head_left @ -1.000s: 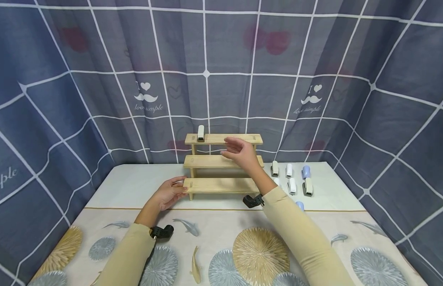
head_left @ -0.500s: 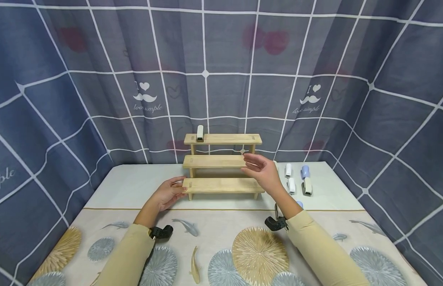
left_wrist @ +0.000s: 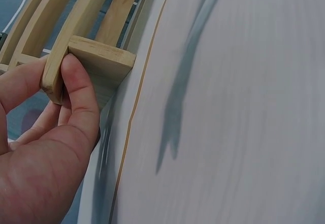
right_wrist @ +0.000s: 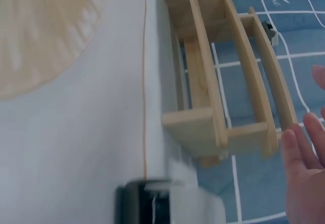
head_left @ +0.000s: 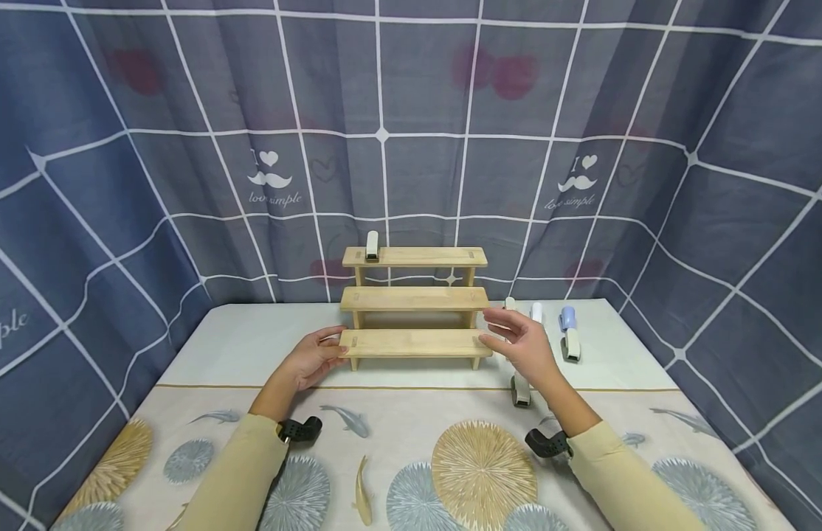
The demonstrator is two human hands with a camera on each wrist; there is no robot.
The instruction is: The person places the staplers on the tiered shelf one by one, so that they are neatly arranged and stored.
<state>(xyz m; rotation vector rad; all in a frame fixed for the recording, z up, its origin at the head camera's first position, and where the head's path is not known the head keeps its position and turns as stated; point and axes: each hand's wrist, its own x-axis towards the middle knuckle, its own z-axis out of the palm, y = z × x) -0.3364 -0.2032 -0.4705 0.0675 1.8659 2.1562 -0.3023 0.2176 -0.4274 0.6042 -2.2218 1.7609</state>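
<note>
A three-step wooden display stand [head_left: 414, 299] stands at the back of the table. My left hand [head_left: 311, 359] pinches the left end of its lowest step; in the left wrist view the thumb [left_wrist: 76, 79] and fingers are on either side of that board. My right hand [head_left: 525, 349] is beside the right end of the same step, fingers loosely bent and holding nothing; whether it touches the wood I cannot tell. On the top step, at the left, sits a small white stapler [head_left: 372, 245]. A cream stapler [head_left: 520, 391] lies below my right hand, blurred in the right wrist view.
Right of the stand are more small staplers: a blue one [head_left: 567, 318], a cream one [head_left: 570, 345] and a white one [head_left: 536, 313], some partly hidden by my right hand. A checked curtain [head_left: 418, 177] hangs behind and at both sides of the patterned tablecloth [head_left: 398, 413].
My right hand has come down from the upper steps and moved right, to the lowest step's right end. My left hand keeps its grip. The stand and its stapler look unmoved.
</note>
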